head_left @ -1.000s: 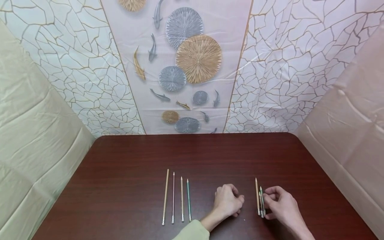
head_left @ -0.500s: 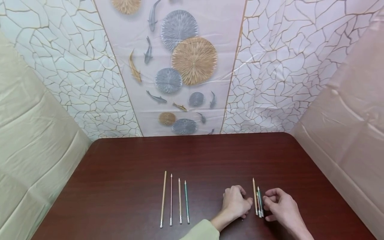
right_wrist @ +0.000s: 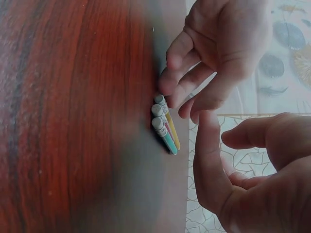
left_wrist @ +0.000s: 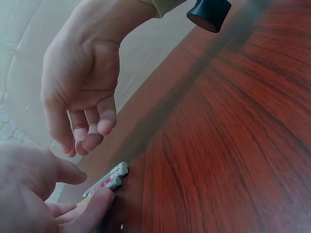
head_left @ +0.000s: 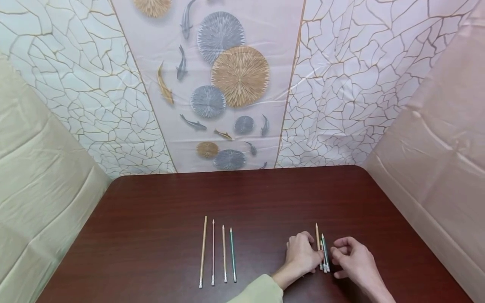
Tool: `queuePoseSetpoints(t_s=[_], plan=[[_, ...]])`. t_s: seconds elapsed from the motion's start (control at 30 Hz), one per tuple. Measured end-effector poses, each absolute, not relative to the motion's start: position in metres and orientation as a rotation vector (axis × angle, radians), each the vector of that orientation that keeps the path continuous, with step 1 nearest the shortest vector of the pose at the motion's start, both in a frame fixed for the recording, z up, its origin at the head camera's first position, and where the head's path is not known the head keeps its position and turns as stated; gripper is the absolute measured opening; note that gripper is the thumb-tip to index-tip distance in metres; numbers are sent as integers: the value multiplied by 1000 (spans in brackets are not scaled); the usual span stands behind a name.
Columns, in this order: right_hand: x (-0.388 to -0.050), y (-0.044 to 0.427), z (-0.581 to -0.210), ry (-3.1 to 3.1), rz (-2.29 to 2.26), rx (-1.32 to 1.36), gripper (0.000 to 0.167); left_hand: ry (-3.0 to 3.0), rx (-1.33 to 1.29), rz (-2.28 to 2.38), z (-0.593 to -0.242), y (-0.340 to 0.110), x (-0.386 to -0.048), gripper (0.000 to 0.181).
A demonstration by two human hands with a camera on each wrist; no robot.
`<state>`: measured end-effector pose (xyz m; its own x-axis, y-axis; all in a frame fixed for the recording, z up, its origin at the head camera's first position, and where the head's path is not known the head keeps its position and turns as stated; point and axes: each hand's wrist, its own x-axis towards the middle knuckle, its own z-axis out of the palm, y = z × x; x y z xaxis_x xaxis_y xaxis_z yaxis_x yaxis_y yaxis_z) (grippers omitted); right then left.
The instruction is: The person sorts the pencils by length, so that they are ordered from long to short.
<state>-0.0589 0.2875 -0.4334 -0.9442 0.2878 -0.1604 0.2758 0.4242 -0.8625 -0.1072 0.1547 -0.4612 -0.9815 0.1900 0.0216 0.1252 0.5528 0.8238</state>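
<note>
A small group of pencils lies on the table at the right, among them a yellow pencil point(head_left: 317, 235) and a shorter green pencil point(head_left: 324, 246). My left hand point(head_left: 301, 254) is at their left side, fingers bent, its thumb over the yellow pencil's lower half. In the left wrist view a gap shows between thumb and index finger; a firm pinch cannot be made out. Just right of the group, apart from it, my right hand point(head_left: 358, 263) has loosely curled fingers and holds nothing. White eraser ends point(right_wrist: 158, 110) face the camera in the right wrist view.
Left of centre, several pencils lie apart in a row, from a long tan one point(head_left: 203, 252) to a teal one point(head_left: 233, 254). The dark red table point(head_left: 151, 202) meets a patterned cloth point(head_left: 235, 126) behind and plain cloths at both sides.
My left hand has moved right, up to the pencil group, and its thumb now overlaps the yellow pencil. My right hand stays nearly still. The head view has shifted slightly.
</note>
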Motion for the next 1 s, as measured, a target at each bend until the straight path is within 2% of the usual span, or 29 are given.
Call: queuePoseSetpoints(t_s=[1.0], plan=[[-58,290,-441,-2651,1593,-534,28,2805,369,1315,-473,164,-116,33]])
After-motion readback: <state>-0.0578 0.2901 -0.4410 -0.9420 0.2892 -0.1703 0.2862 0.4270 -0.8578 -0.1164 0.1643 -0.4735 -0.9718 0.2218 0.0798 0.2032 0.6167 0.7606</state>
